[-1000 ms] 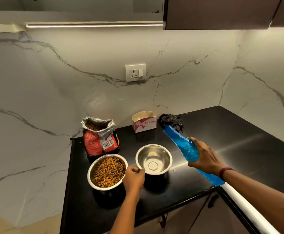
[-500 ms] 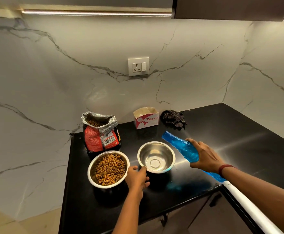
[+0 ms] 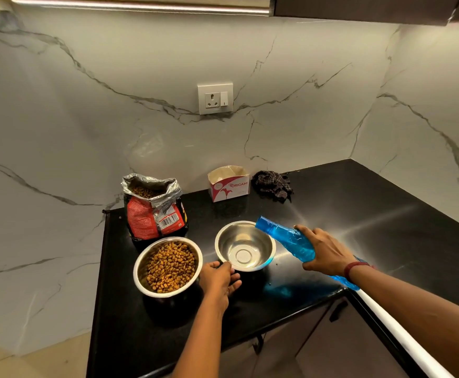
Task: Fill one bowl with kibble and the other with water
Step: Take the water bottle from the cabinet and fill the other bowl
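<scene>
Kibble already fills the left bowl (image 3: 168, 264) on the counter (image 3: 386, 227); water is the step in hand. My left hand (image 3: 219, 278) pinches the empty bowl (image 3: 244, 245) at its near rim, my right hand (image 3: 328, 251) wraps the tilted blue bottle (image 3: 285, 237), mouth over the far rim. Next I judge a steeper tip, steadily, bowl braced

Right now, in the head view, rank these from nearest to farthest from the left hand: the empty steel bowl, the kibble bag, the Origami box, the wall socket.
From the left hand:
1. Empty steel bowl, rim touching the fingers.
2. Kibble bag, back left on the counter.
3. Origami box, at the wall.
4. Wall socket, high on the backsplash.
</scene>
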